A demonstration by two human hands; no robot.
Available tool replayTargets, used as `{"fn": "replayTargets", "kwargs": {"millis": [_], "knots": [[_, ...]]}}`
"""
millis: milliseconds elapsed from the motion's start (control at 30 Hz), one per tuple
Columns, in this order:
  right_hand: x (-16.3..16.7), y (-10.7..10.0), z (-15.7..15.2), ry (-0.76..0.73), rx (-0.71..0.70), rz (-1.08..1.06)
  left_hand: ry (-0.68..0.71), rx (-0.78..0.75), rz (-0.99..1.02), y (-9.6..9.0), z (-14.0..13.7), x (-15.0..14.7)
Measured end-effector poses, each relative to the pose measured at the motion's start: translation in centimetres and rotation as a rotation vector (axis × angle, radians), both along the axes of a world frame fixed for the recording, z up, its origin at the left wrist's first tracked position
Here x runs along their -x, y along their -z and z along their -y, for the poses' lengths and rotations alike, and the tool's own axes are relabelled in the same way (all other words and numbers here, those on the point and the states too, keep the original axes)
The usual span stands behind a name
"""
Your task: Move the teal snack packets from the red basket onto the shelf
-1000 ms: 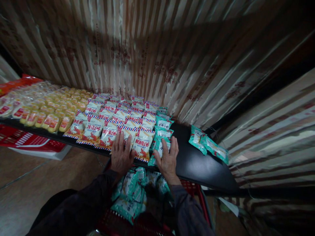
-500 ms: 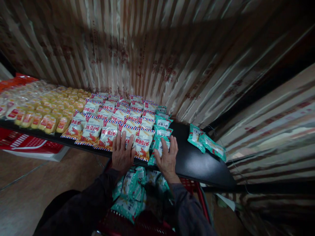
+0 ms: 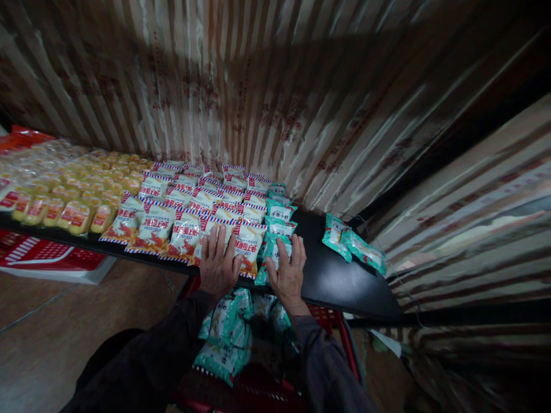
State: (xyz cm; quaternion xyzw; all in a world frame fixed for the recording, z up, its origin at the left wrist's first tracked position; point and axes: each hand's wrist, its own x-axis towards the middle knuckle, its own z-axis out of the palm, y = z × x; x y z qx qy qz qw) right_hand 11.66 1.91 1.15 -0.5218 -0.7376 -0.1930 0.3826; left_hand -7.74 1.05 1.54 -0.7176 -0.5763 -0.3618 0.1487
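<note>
Left hand point(image 3: 218, 265) splayed over red-lettered snack packets point(image 3: 249, 244); right hand point(image 3: 287, 276), thumb apart, on teal snack packet point(image 3: 272, 249); neither grips. Red basket point(image 3: 348, 350) below black shelf point(image 3: 344, 284).

At the shelf's point(image 3: 340, 284) front edge, white packets point(image 3: 248, 242) are touched by the left hand point(image 3: 218, 267). A teal packet point(image 3: 271, 248) is touched by the right hand point(image 3: 287, 276).

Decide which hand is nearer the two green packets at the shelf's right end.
Right. The right hand, on the green row, is left of the two packets; the left hand, on white packets, is farther left.
</note>
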Motion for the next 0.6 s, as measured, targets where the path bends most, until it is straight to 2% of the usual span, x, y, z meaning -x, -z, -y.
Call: {"fn": "replayTargets", "kwargs": {"millis": [200,433,600], "knots": [[0.4,0.2,0.2,0.094,-0.003,0.028,0.078,0.028,0.023,-0.1,-0.2,0.0],[0.9,0.5,0.5,0.108,-0.007,-0.003,0.038,-0.013,0.047,0.1,0.1,0.2],[1.1,0.4,0.4,0.108,0.018,-0.003,0.036,0.022,0.027,0.2,0.2,0.1]]}}
